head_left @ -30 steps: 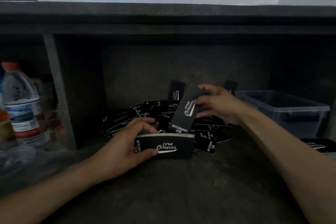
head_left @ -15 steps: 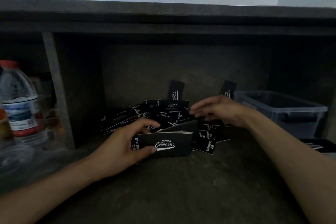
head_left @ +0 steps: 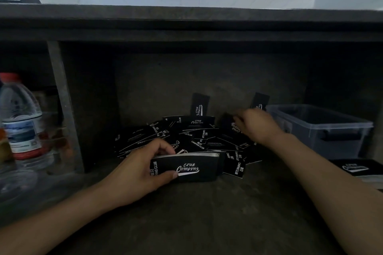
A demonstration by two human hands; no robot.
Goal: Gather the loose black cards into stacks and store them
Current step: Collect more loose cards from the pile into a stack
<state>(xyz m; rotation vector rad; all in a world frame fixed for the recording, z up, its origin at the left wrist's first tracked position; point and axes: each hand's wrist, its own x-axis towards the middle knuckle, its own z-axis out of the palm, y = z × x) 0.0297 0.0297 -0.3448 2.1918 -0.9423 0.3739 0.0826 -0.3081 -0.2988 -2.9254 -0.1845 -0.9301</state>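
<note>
Your left grip (head_left: 136, 172) is clamped round the stack (head_left: 186, 168), with the pile (head_left: 186, 136) just beyond it. Your right grip (head_left: 257, 126) curls at a card (head_left: 228, 125) there; it is too blurred to tell whether it pinches. Lift one card only and square it onto the stack.

Left grip (head_left: 136, 170) and right grip (head_left: 257, 126) are bare hands; both forearms (head_left: 62, 217) bare to the frame's edge; left thumbnail (head_left: 175, 175) short and plain.

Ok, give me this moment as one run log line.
left hand: grips card stack | right hand: at a loose card atop pile, grip blurred | clear bin: right of pile | phase: gathering
</note>
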